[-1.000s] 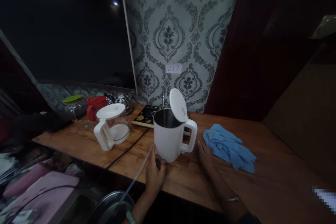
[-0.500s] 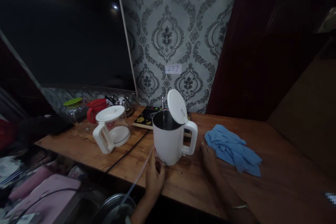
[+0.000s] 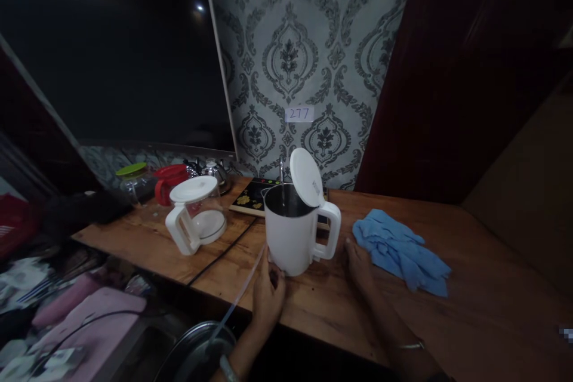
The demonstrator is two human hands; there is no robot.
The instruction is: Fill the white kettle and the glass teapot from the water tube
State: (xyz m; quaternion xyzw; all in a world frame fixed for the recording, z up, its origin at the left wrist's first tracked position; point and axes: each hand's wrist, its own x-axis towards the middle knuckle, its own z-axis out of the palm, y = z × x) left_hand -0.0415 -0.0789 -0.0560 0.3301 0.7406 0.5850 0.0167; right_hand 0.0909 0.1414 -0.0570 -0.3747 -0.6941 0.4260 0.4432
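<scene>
A white electric kettle [image 3: 290, 242] stands upright on the wooden table, its round lid [image 3: 307, 178] tipped up and its handle to the right. Over its dark mouth a thin metal spout [image 3: 282, 171] shows, with what looks like a thin stream of water below it. My left hand [image 3: 269, 293] is at the kettle's lower left side, fingers against it and thumb apart, not wrapped round it. My right hand [image 3: 359, 261] rests on the table right of the kettle handle, apart from it, holding nothing visible. Just beyond it lies a crumpled blue cloth [image 3: 400, 250].
Left of the kettle stands a glass jug [image 3: 197, 215] with white lid and handle. A red-lidded jug [image 3: 172, 176], a green-lidded one [image 3: 133, 171] and a black panel [image 3: 248, 197] are behind. A clear tube [image 3: 244, 287] runs down to a metal pot [image 3: 197, 349] below the table edge.
The view has shifted slightly, so everything sits a little further right and higher. Both hands and the kettle keep about the same places relative to each other.
</scene>
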